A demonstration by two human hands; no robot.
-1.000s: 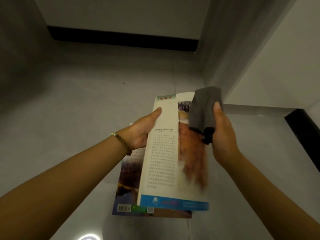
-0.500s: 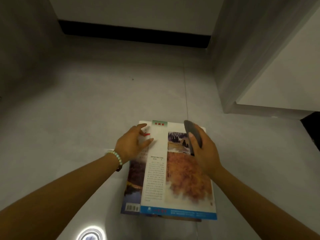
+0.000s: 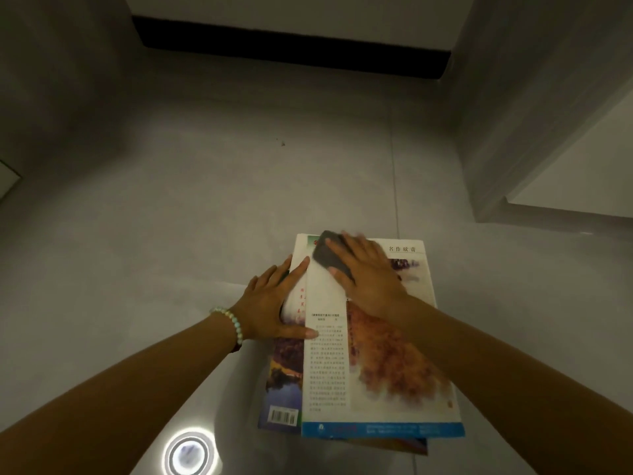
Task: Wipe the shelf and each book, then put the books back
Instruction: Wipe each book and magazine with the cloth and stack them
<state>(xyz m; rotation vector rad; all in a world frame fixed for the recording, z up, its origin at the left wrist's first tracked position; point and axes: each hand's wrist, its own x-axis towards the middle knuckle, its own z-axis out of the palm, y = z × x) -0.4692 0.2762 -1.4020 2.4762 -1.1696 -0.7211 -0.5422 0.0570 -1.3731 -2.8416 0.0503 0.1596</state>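
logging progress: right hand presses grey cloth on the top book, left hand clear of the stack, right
No: head view shows the left hand resting on the stack; the right hand does press the grey cloth on the top book.

The top book (image 3: pixel 387 365) — white cover, rust-brown landscape, a column of print, a blue band along its near edge — lies flat on a lower book (image 3: pixel 284 378), whose barcoded landscape cover juts out leftward. A dark grey cloth (image 3: pixel 325 257) lies flattened near the top book's far left corner.

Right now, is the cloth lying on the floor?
No, the right hand presses the cloth on the top book.
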